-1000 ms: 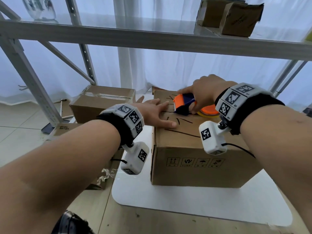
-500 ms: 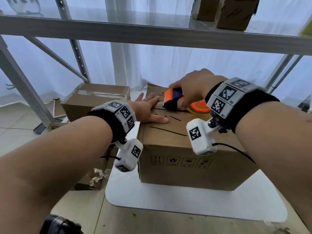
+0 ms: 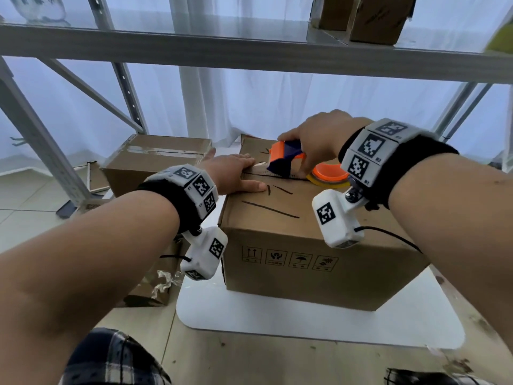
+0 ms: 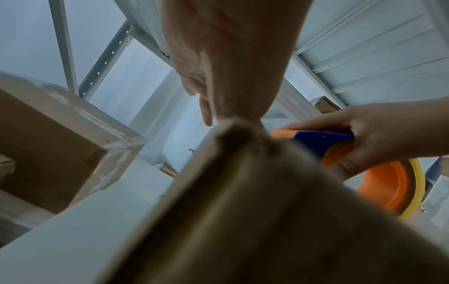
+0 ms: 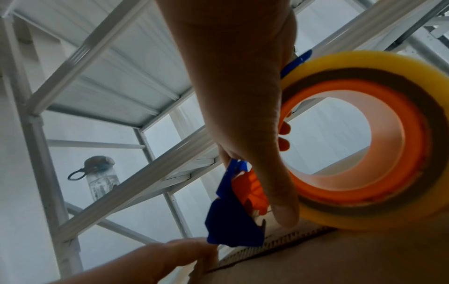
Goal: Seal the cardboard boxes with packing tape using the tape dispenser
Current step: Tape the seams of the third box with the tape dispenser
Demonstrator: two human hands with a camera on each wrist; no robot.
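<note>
A brown cardboard box with black pen strokes on its top stands on a white mat. My left hand lies flat on the box's top left corner, fingers straight. My right hand grips the orange and blue tape dispenser, whose nose touches the top seam just right of the left fingers. Its yellow tape roll with an orange core trails behind. In the right wrist view the dispenser's blue nose meets the box edge; the roll fills the right side. The left wrist view shows the dispenser past the box corner.
A taped cardboard box sits to the left, behind a slanted grey rack post. A metal shelf beam crosses overhead, carrying two brown boxes. A water bottle stands on a rack shelf. Crumpled tape lies by the mat.
The right hand has drawn the dispenser a little along the top seam, tilting its nose down onto the box. The left hand stays flat on the corner. The head view has shifted closer.
</note>
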